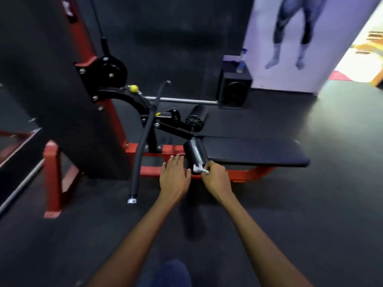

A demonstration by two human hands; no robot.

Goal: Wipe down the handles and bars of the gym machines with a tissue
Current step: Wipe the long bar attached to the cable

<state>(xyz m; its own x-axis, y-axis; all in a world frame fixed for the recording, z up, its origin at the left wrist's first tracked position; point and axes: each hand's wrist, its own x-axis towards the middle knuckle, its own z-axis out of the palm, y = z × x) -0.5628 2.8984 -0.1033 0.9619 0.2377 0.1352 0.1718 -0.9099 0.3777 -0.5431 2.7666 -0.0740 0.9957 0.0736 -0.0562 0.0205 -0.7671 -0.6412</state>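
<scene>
A red and black gym machine stands ahead of me with a black padded roller [194,154] at the near end of its flat black bench pad [255,151]. My right hand [216,180] is shut on a small white tissue [200,169] pressed against the roller's near end. My left hand [175,177] hovers just left of the roller, fingers spread and holding nothing. A long curved black handle bar [143,146] hangs to the left of my left hand. A second padded roller [196,118] sits farther back.
The red base frame [244,175] runs under the bench, with a red foot [51,179] at left. A black speaker [234,90] with a bottle [241,60] on it stands by the back wall. Dark rubber flooring surrounds the machine.
</scene>
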